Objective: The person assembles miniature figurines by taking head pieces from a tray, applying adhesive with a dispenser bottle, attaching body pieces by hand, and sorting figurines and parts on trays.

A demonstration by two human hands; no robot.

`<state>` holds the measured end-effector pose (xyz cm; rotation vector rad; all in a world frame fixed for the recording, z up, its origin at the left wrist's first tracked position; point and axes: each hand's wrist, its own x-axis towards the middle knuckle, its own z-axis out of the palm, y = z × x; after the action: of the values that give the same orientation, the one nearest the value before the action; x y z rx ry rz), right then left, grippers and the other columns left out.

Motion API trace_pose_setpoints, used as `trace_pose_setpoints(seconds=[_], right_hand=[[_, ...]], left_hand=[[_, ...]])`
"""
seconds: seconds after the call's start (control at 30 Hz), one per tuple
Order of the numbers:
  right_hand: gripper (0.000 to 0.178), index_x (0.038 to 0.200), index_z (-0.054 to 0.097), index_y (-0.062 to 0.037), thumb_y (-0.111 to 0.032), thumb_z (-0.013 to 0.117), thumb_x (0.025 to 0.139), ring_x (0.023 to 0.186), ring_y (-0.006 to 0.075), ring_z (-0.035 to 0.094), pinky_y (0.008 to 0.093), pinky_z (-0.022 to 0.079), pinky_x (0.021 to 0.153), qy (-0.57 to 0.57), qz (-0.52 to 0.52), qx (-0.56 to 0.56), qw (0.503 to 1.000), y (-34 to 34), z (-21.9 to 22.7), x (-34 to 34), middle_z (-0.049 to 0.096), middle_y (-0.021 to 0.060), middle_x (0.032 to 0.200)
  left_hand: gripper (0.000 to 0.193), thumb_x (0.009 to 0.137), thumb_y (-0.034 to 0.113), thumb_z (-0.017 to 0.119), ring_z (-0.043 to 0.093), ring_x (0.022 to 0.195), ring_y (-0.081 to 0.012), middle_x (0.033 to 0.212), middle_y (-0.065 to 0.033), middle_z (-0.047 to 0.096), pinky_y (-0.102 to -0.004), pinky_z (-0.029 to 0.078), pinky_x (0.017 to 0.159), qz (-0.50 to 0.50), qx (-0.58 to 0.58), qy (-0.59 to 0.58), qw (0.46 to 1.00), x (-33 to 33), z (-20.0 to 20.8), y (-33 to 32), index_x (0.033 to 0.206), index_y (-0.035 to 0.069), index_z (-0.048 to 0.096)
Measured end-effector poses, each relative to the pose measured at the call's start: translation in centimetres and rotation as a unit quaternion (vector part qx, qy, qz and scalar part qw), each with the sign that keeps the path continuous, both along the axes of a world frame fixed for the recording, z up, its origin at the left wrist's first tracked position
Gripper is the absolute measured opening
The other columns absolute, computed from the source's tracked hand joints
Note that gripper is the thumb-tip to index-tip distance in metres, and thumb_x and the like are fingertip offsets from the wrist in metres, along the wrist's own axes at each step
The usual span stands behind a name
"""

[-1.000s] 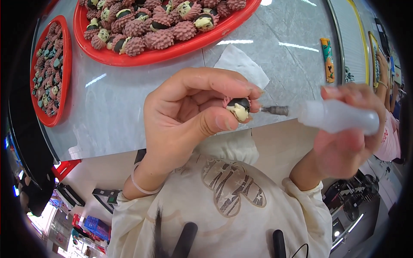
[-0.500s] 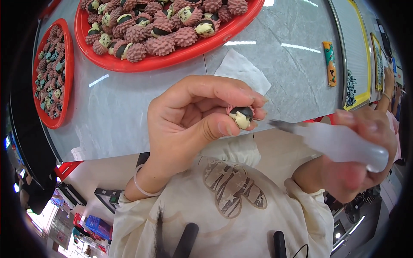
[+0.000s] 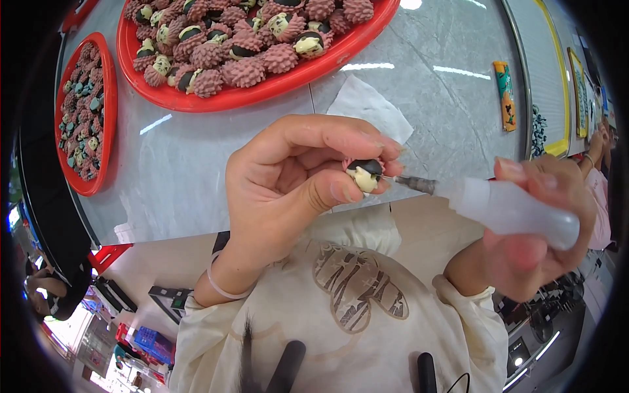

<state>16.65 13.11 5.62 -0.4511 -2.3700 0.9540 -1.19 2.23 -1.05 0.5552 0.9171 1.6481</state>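
Between thumb and fingertips, my left hand [image 3: 282, 177] pinches a small figurine [image 3: 364, 175] with a cream face, a black top and a bit of pink ridged body showing. My right hand [image 3: 547, 223] grips a translucent white squeeze bottle [image 3: 508, 208] with a thin metal needle tip. That tip points left and meets the figurine's right side, or lies very close to it. Ahead of my hands, a large red tray [image 3: 216, 105] holds many pink ridged pieces with cream and black figures among them.
At the far left is a smaller red tray [image 3: 113, 131] of pink and teal pieces. A white tissue [image 3: 367, 108] lies on the grey marbled table [image 3: 445, 124] beyond my left hand. An orange and green packet [image 3: 505, 96] lies at right, beside a yellow-edged tray [image 3: 558, 147] with dark pieces. Another person's arm [image 3: 593, 150] shows far right.
My right hand has brought the bottle's needle tip left and up to the figurine, and the bottle is less blurred. My left hand has stayed almost in place.
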Motion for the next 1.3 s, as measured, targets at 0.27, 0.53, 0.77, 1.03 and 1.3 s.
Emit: trace_pose_setpoints(seconds=[0.27,0.53,0.77,1.03,1.3], right_hand=[[0.043,0.094,0.044,0.0073,-0.030,0.056,0.076,0.075,0.0252,0.051,0.0308,0.041,0.062,0.057,-0.096,-0.098,0.989,-0.4,0.0,0.5,0.052,0.0197,0.082],[0.038,0.096,0.041,0.0048,-0.025,0.056,0.077,0.082,0.0279,0.052,0.0330,0.042,0.068,0.115,-0.182,-0.198,0.956,-0.8,-0.5,0.9,0.050,0.0187,0.088],[0.029,0.095,0.038,-0.0001,-0.006,0.056,0.074,0.086,0.0277,0.053,0.0327,0.041,0.078,0.193,-0.201,-0.239,0.930,-0.3,-3.4,-0.1,0.053,0.0198,0.090],[0.031,0.093,0.052,-0.0023,0.002,0.063,0.065,0.078,0.0170,0.054,0.0256,0.042,0.071,0.007,-0.228,0.007,0.974,1.4,-6.6,-0.9,0.057,0.0064,0.089],[0.023,0.089,0.057,-0.0007,0.004,0.057,0.067,0.071,0.0085,0.049,0.0207,0.041,0.068,-0.184,-0.450,0.032,0.873,4.8,-3.3,9.5,0.056,0.0043,0.082]], left_hand=[[0.026,0.074,0.017,0.064,0.059,0.075,-0.0238,0.086,-0.0156,0.054,-0.0290,0.049,0.065,-0.004,0.006,0.007,1.000,0.0,0.0,0.0,0.088,0.001,0.049],[0.030,0.073,0.020,0.065,0.059,0.075,-0.0232,0.087,-0.0153,0.053,-0.0260,0.050,0.062,0.005,0.002,0.002,1.000,-0.2,0.1,-0.1,0.089,0.001,0.048],[0.022,0.078,0.009,0.058,0.058,0.081,-0.0225,0.094,-0.0199,0.055,-0.0300,0.049,0.070,-0.019,0.057,-0.031,0.998,-0.1,-0.4,0.1,0.093,-0.005,0.049],[0.029,0.074,0.018,0.064,0.057,0.072,-0.0212,0.086,-0.0151,0.052,-0.0229,0.049,0.056,0.064,-0.029,0.088,0.994,0.3,-0.1,-0.4,0.087,-0.001,0.047],[0.028,0.075,0.019,0.063,0.057,0.072,-0.0201,0.087,-0.0138,0.052,-0.0221,0.049,0.056,0.029,-0.012,0.097,0.995,0.5,0.0,-0.1,0.087,0.001,0.047]])
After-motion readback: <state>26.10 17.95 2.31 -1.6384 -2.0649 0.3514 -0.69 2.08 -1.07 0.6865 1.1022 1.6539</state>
